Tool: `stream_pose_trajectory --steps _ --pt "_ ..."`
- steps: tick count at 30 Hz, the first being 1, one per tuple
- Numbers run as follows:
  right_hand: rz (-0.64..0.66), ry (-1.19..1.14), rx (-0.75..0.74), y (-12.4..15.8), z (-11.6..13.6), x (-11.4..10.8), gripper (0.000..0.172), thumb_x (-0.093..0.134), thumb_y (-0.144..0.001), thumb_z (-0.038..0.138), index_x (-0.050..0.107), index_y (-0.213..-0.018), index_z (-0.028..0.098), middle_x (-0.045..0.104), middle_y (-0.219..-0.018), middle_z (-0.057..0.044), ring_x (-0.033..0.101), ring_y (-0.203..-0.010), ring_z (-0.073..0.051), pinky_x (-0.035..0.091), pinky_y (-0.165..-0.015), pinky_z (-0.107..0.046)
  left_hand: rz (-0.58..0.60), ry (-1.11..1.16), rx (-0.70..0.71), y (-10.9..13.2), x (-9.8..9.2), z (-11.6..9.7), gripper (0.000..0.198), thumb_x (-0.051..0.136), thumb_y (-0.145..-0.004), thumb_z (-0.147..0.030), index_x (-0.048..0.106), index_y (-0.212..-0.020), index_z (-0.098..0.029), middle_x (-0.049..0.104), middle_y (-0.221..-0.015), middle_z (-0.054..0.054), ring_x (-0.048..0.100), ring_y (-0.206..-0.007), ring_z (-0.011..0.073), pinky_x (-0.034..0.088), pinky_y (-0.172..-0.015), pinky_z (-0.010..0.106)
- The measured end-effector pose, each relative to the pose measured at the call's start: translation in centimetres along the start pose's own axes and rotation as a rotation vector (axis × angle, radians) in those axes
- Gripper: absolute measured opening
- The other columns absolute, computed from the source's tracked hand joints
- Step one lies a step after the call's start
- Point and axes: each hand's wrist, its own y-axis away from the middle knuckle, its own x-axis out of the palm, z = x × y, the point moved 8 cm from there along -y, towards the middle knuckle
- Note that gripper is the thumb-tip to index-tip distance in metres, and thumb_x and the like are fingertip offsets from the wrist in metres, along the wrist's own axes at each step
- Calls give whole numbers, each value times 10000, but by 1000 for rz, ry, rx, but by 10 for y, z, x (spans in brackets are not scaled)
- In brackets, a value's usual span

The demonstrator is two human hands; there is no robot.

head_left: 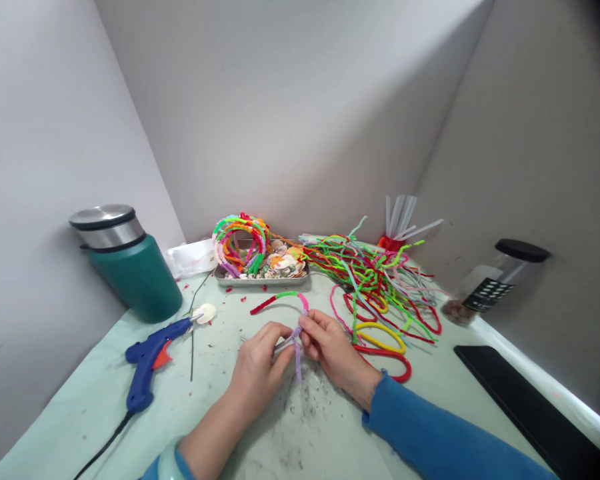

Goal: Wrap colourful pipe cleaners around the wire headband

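Note:
A thin curved band point(287, 294) is held up in front of me, wrapped in red, green, pink and purple pipe cleaner. My left hand point(257, 363) pinches its bare greyish part between thumb and fingers. Just beside it, my right hand point(334, 347) is closed on the purple pipe cleaner point(299, 365) where it meets the band. The loose purple end hangs down between both hands. My fingertips hide part of the wrapping.
A blue glue gun point(147, 373) lies left, its nozzle at a pale disc point(207, 313). Behind stand a green bottle point(135, 280) and a metal tray point(260, 282) with wrapped rings point(220, 250). Pipe cleaners point(370, 267) heap at right, near a clear jar point(480, 293) and black slab point(520, 400).

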Motion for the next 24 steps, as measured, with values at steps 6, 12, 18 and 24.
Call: stream_pose_trajectory --steps 6,12,18,24 --pt "8 1 0 0 -1 1 260 560 -804 364 468 -663 167 468 -510 66 336 -367 -31 192 -386 -193 -8 -12 -17 0 0 1 83 486 -830 -212 561 -840 -178 602 -767 15 536 -654 123 387 -593 224" --pt "10 10 -2 1 0 2 275 582 -775 390 472 -660 166 479 -511 62 346 -371 -32 209 -379 -183 -49 18 -85 -1 -4 4 193 486 -834 -300 601 -770 -159 592 -651 2 474 -512 91 358 -515 206" --pt "23 43 -5 2 1 4 279 577 -777 400 462 -663 172 482 -513 62 346 -370 -35 205 -376 -184 0 93 -204 -2 -2 13 294 492 -818 -359 579 -638 -144 524 -528 -18 432 -479 88 341 -486 194" --pt "60 116 30 2 -1 7 260 562 -787 394 476 -693 168 496 -516 62 365 -357 -38 214 -358 -185 3 111 -223 -1 -4 12 326 461 -835 -362 594 -640 -137 536 -533 -13 443 -498 93 336 -504 195"
